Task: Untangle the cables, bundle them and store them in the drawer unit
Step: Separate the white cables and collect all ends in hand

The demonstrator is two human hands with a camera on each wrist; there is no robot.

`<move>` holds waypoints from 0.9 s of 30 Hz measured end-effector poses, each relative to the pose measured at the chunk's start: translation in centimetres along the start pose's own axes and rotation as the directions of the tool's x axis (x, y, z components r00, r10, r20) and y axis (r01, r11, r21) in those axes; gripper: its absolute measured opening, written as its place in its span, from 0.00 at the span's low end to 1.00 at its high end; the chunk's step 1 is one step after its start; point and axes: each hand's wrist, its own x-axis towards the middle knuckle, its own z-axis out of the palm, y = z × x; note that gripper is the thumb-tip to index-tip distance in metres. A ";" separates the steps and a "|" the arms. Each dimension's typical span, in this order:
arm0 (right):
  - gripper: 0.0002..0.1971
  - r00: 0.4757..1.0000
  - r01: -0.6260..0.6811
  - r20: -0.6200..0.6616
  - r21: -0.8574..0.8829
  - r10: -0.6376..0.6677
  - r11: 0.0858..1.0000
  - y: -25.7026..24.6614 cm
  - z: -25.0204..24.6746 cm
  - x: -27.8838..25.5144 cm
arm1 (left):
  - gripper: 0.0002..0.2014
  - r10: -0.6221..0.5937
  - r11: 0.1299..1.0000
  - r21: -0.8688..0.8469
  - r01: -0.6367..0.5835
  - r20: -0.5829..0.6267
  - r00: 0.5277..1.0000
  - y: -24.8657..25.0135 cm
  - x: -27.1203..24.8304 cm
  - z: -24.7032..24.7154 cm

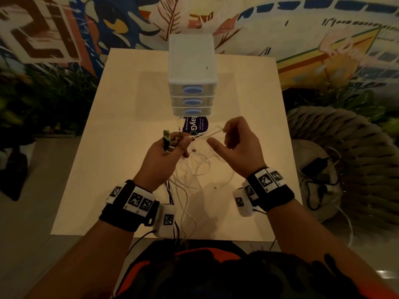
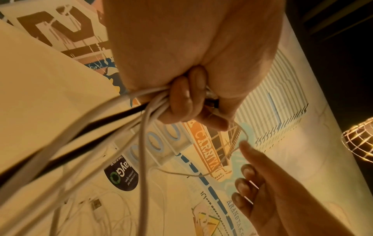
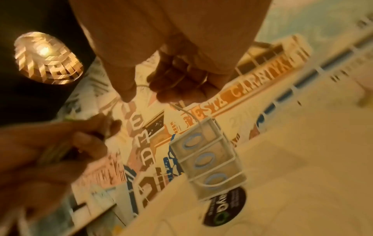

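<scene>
My left hand (image 1: pixel 166 152) is fisted round a bunch of cables (image 1: pixel 190 169), plug ends sticking up out of the grip, one of them green and black. The cables are mostly thin and white, with a dark one among them, and they hang in loose tangled loops down to the tabletop (image 1: pixel 108 169) between my wrists. My right hand (image 1: pixel 235 143) has its fingers curled, with a thin white strand looped over them; whether I'm truly pinching it, I cannot tell. The drawers (image 1: pixel 192 83) stand at the far side of the tabletop, all three shut, blue oval handles facing me, a dark round sticker (image 1: pixel 195 125) just in front. The left wrist view shows the white and black cables (image 2: pixel 141 111) fanning out under my fist, plus a USB plug (image 2: pixel 96 204) lying below. The right wrist view is blurred, but catches a lit lamp (image 3: pixel 48 59) overhead.
</scene>
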 end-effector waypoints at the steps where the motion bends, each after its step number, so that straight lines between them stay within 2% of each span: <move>1: 0.21 0.999 0.038 0.036 -0.087 -0.035 0.996 0.3 -0.5 0.2 | 0.12 -0.001 1.000 -0.012 0.001 0.012 1.000 0.0 -0.1 -0.2; 3: 0.25 0.987 0.095 0.153 -0.249 -0.058 0.964 1.0 -0.8 1.2 | 0.11 0.014 0.999 -0.030 -0.012 0.065 0.998 0.1 -0.4 -0.5; 5: 0.14 0.977 0.110 0.214 -0.415 -0.021 0.903 2.6 -0.7 2.6 | 0.12 0.035 0.997 -0.076 -0.027 0.110 0.993 0.0 -0.6 -0.7; 6: 0.11 0.976 0.072 0.215 -0.456 0.031 0.887 3.5 -0.8 3.3 | 0.12 0.044 0.994 -0.106 -0.032 0.110 0.993 0.0 -0.6 -0.8; 9: 0.14 0.965 -0.103 0.173 -0.444 0.198 0.890 6.3 -2.4 4.3 | 0.12 0.068 0.983 -0.176 -0.057 0.053 0.996 0.1 -0.6 -1.0; 12: 0.07 0.961 -0.189 0.114 -0.402 0.253 0.896 8.2 -3.9 3.8 | 0.10 0.068 0.963 -0.260 -0.069 -0.015 0.998 0.1 -0.4 -1.8; 13: 0.09 0.958 -0.187 0.130 -0.396 0.257 0.899 8.6 -4.0 3.5 | 0.10 0.067 0.956 -0.285 -0.072 -0.027 0.997 0.1 -0.3 -2.1; 17: 0.40 0.884 -0.213 0.293 -0.441 0.364 0.872 10.1 -2.1 2.2 | 0.12 0.074 0.936 -0.345 -0.074 -0.015 0.997 0.5 -0.3 -2.6; 20: 0.48 0.873 -0.223 0.283 -0.493 0.398 0.841 10.8 -0.2 1.4 | 0.14 0.097 0.928 -0.361 -0.089 0.006 0.995 0.5 -0.2 -2.5; 22: 0.43 0.871 -0.222 0.286 -0.494 0.399 0.841 11.0 0.6 1.2 | 0.18 0.115 0.926 -0.365 -0.096 0.029 0.993 0.4 -0.1 -2.5; 25: 0.17 0.867 -0.203 0.267 -0.584 0.422 0.786 11.3 1.1 1.4 | 0.21 0.116 0.927 -0.364 -0.096 0.034 0.993 0.3 0.0 -2.7; 26: 0.14 0.859 -0.232 0.248 -0.593 0.449 0.771 11.3 1.0 1.6 | 0.20 0.116 0.929 -0.357 -0.100 0.024 0.993 0.3 0.1 -2.7; 27: 0.17 0.849 -0.264 0.239 -0.580 0.471 0.771 11.2 0.8 1.8 | 0.19 0.114 0.933 -0.345 -0.105 0.006 0.993 0.2 0.1 -2.7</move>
